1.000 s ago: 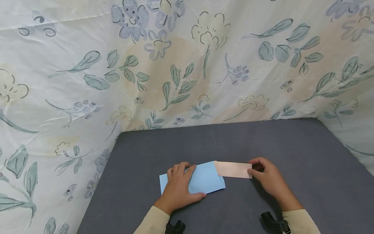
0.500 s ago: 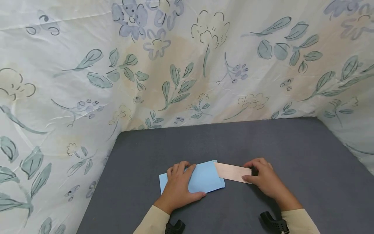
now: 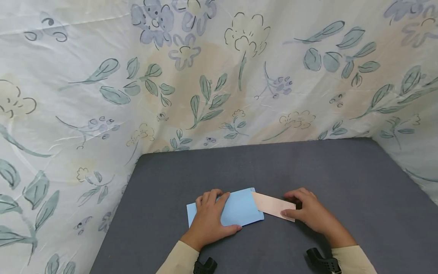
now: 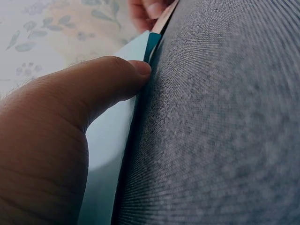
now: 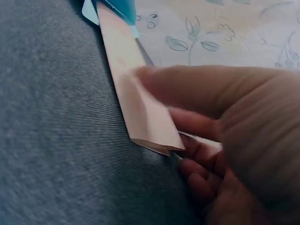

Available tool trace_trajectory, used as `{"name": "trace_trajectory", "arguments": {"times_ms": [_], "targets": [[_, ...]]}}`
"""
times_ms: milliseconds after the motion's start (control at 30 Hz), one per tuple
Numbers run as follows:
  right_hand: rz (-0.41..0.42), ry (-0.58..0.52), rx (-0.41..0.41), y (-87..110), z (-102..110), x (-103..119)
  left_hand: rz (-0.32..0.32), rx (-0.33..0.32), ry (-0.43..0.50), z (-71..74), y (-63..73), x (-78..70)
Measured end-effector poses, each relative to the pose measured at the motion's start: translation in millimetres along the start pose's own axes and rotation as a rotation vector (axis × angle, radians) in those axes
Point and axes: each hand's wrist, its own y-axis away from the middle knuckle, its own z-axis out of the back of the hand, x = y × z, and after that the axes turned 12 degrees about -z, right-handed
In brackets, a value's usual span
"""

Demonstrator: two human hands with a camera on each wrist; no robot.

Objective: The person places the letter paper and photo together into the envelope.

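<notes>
A light blue folded paper (image 3: 243,207) lies flat on the grey table, its right end layered like a pocket. Across its left part rests my left hand (image 3: 209,217), fingers spread and thumb along the near edge; the left wrist view shows the thumb tip (image 4: 142,68) pressing at that edge. Out of the blue paper's right end sticks a pale pink folded paper strip (image 3: 272,204), slanting toward the near right. My right hand (image 3: 309,210) pinches the strip's free end, thumb on top and fingers at the far edge. The strip's other end is hidden inside the blue paper.
The grey cloth-covered table (image 3: 239,167) reaches back to a floral curtain (image 3: 212,76) hanging behind and at both sides. Black wrist mounts (image 3: 323,260) sit at both cuffs.
The pink strip's free end has swung toward the near edge of the table, now angled instead of nearly level. My right hand has moved with it. The left hand and blue paper stay put.
</notes>
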Motion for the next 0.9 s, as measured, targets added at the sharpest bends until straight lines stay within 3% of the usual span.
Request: {"name": "trace_trajectory", "arguments": {"times_ms": [167,367,633,900], "targets": [[0.035,0.025,0.020,0.6,-2.6,0.6,0.002,0.003,-0.006,-0.3,-0.3,0.0],[0.000,-0.156,0.049,-0.6,-1.0,-2.0,0.002,0.004,-0.005,-0.7,-0.6,0.2],[-0.047,-0.334,-0.050,-0.9,5.7,-4.9,-0.003,-0.004,-0.005,-2.9,0.1,-1.8],[-0.117,-0.534,-0.051,-2.0,7.8,-8.4,0.007,-0.009,-0.009,-4.9,1.6,-3.9]]}}
